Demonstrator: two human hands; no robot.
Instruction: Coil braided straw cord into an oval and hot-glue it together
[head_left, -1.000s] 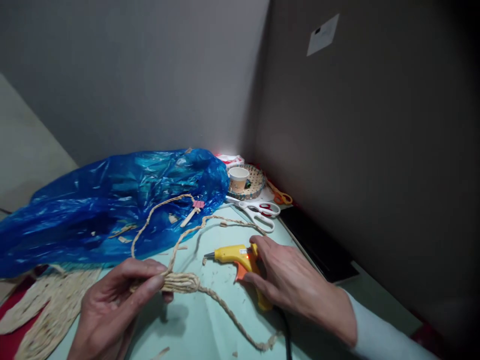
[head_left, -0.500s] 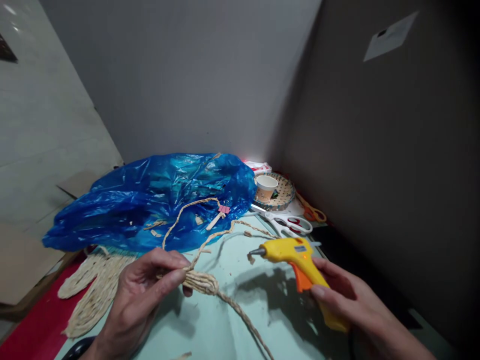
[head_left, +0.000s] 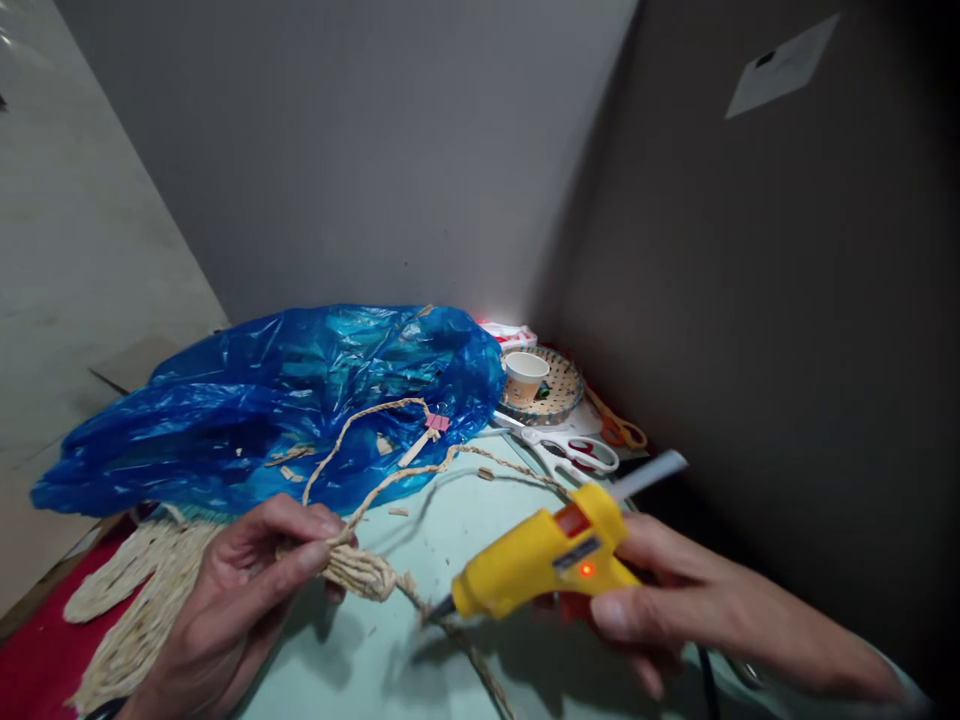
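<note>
My left hand (head_left: 240,590) pinches a coiled bundle of braided straw rope (head_left: 360,572) just above the pale green table (head_left: 420,670). The rope's loose end loops back over the blue plastic bag (head_left: 262,400) to a pink clip (head_left: 435,423). My right hand (head_left: 675,605) is wrapped round the handle of a yellow glue gun (head_left: 540,555), its red light on and a glue stick jutting from the back. The gun is tilted, with its nozzle pointing down-left, close to the rope next to the coil.
White-and-red scissors (head_left: 570,452) and orange scissors (head_left: 619,430) lie by the right wall. A paper cup (head_left: 523,375) stands on a woven round tray (head_left: 559,395) in the corner. Woven straw pieces (head_left: 135,620) lie on a red surface at the left. Grey walls enclose the table.
My right hand picked the glue gun up off the table, turned it and brought its nozzle down toward the rope. The left hand kept its grip on the coil.
</note>
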